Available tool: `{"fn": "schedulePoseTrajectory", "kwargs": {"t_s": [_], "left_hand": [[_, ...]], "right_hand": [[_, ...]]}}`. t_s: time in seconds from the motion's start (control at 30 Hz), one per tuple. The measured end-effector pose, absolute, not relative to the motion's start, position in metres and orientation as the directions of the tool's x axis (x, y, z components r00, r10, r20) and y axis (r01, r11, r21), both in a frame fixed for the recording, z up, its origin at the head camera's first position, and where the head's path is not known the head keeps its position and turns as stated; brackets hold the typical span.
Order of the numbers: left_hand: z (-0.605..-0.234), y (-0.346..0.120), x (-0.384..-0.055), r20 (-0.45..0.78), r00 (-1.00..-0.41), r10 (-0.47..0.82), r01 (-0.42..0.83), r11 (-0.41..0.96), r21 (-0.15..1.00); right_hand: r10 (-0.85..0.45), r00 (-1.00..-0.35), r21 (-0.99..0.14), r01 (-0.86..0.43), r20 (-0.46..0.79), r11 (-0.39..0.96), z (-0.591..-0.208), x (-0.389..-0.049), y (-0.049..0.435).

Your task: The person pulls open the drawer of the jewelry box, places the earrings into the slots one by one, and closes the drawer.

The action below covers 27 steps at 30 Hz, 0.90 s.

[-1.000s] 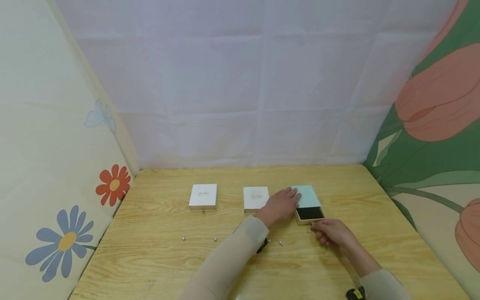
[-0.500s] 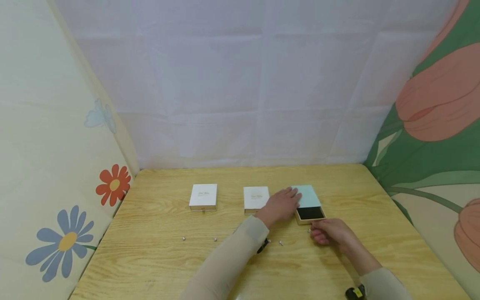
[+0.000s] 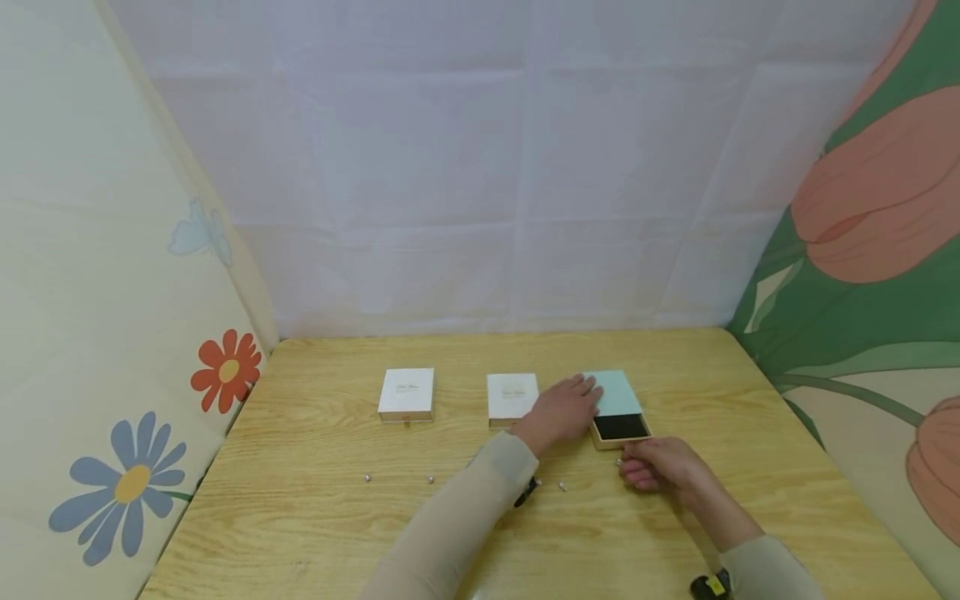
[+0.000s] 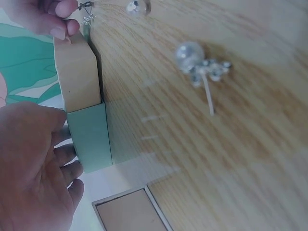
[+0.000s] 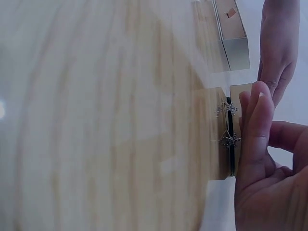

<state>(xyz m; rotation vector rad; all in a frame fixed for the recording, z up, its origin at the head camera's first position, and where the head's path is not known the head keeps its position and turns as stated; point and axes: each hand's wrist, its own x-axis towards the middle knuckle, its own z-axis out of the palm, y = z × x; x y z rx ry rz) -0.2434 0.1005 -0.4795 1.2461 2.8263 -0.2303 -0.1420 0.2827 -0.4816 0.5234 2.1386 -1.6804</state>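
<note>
A mint-green drawer-style jewelry box (image 3: 615, 393) lies at the right of the table, its drawer (image 3: 622, 440) partly out and showing a dark lining. My left hand (image 3: 566, 410) rests on the left part of the green sleeve, fingers extended over its top. At the drawer's front, my right hand (image 3: 663, 463) pinches the small pull tab between thumb and finger. Beside those fingers sit sparkly earrings (image 5: 231, 139) with little flower-like clusters. A pearl earring (image 4: 190, 57) with a thin post lies on the tabletop nearer the left wrist camera.
Two white boxes, one at left (image 3: 407, 393) and one in the middle (image 3: 512, 393), stand in line with the green one; the left forearm crosses in front. Small earrings, such as one pearl stud (image 3: 367, 477), are spread along the wooden table (image 3: 300, 533).
The right hand's lower fingers have curled in slightly toward the earring beside them. The left hand, the boxes and the drawer hold their positions.
</note>
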Motion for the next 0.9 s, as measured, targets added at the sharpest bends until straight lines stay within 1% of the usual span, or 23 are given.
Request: {"fn": "schedulePoseTrajectory", "kwargs": {"t_s": [0.43,0.9], "left_hand": [[-0.4774,0.1008,-0.2421,-0.103,-0.686,0.720,0.728,0.679,-0.094],[-0.4776,0.0986,-0.2423,-0.083,-0.667,0.741,0.745,0.657,-0.118]], "right_hand": [[0.068,-0.860,-0.833,0.507,-0.506,0.220,-0.4831,-0.1423,0.2827],[0.065,-0.866,-0.837,0.496,-0.496,0.230,-0.4811,-0.1424,0.2839]]}}
